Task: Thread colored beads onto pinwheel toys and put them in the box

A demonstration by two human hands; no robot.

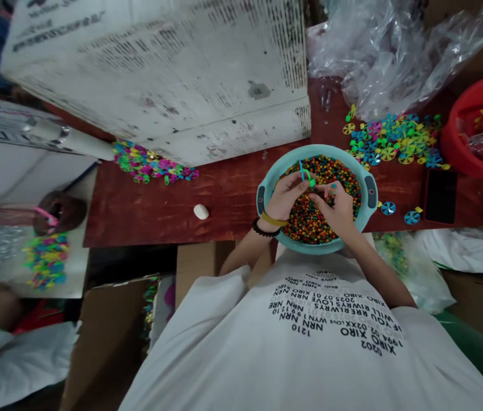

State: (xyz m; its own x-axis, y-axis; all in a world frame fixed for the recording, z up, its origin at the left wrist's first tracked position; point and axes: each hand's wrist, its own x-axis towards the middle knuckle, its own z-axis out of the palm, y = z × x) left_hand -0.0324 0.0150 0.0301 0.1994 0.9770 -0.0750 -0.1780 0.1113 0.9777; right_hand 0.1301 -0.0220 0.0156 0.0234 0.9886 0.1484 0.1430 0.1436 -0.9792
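Both my hands are over a teal bowl (267, 188) full of small multicoloured beads (335, 171). My left hand (286, 197), with a yellow band and a black bead bracelet at the wrist, pinches a thin blue and green plastic stick (305, 174) that stands up from its fingers. My right hand (335, 208) is closed in a pinch just to the right of it, holding something too small to name. The two hands' fingertips nearly touch above the beads.
A large white printed box (173, 74) fills the back left of the red-brown table (224, 194). Colourful plastic pinwheel discs (395, 140) lie at the back right beside a red basin (481, 131) and clear plastic bags (395, 45). A black phone (441, 196), a white lump (201, 212) and another heap of coloured pieces (151, 162) are nearby.
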